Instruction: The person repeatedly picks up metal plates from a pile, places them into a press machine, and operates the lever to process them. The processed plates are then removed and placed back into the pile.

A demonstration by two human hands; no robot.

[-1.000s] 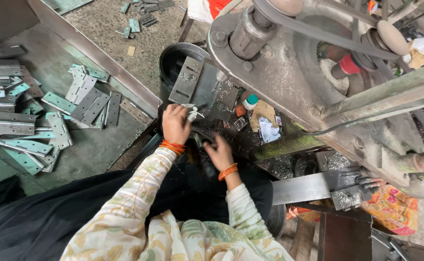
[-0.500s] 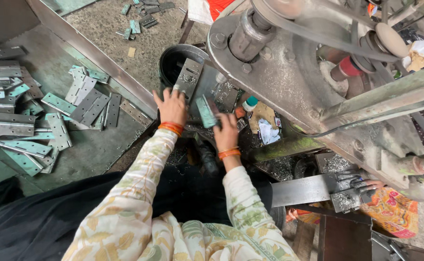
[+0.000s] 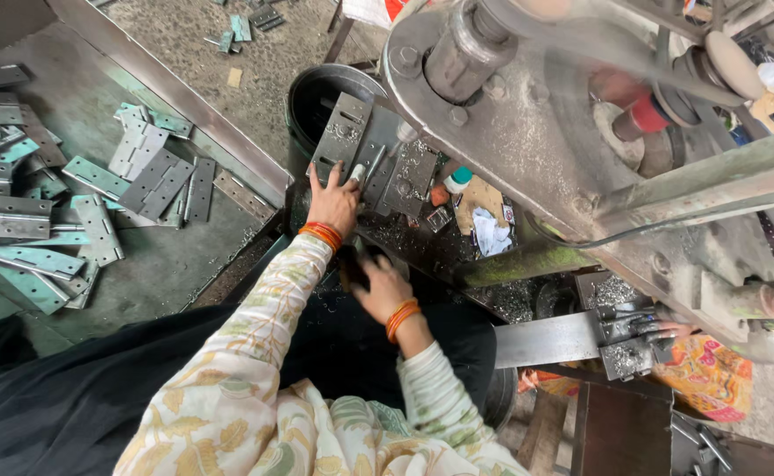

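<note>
- Where the grey tray (image 3: 184, 264) fills the left of the view, loose metal plates (image 3: 70, 203) lie heaped in it, some bare grey and some with a green film.
- Right of the tray's raised edge, a dark round bucket (image 3: 316, 92) stands with a punched plate (image 3: 341, 132) leaning out over its rim.
- The left hand (image 3: 334, 201) lies open and flat, fingers spread on the lower end of that plate, with orange bangles at the wrist.
- More punched plates (image 3: 400, 176) lie just beside it on the machine bed.
- The right hand (image 3: 383, 289) is curled around a dark object; what it is cannot be told.
- The large grey machine (image 3: 528, 141) looms over the right, hiding the bed behind; a white rag (image 3: 493, 236) lies beneath it.
</note>
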